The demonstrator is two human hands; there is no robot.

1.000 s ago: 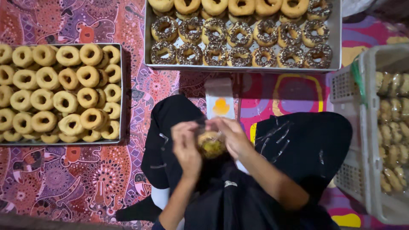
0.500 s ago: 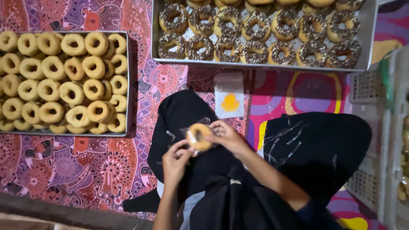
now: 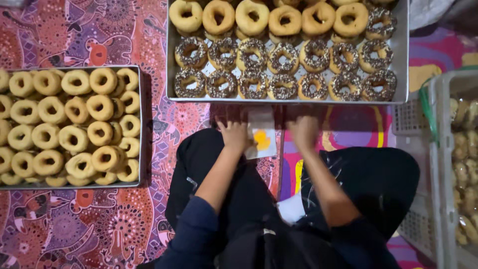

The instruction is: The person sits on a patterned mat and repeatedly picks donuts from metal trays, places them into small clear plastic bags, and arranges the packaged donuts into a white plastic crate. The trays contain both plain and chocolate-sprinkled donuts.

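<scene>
My left hand [image 3: 234, 135] rests on the left edge of a small stack of clear plastic bags with a yellow print [image 3: 262, 137], fingers curled on it. The stack lies on the patterned mat between my knees. My right hand [image 3: 303, 132] hovers just right of the stack; it is motion-blurred and nothing shows in it. Directly beyond both hands is a metal tray [image 3: 289, 101] of chocolate-sprinkled doughnuts [image 3: 284, 82], with plain glazed ones in its far row. No doughnut is visible in either hand.
A second metal tray [image 3: 141, 124] packed with plain doughnuts [image 3: 74, 137] sits to the left. A white plastic basket [image 3: 438, 149] holding bagged doughnuts stands at the right. My black-clad legs fill the lower middle, over a colourful mat [image 3: 99, 219].
Both hands held a doughnut in a clear bag above my lap; now they have reached forward to the bag stack, and the doughnut is out of sight.
</scene>
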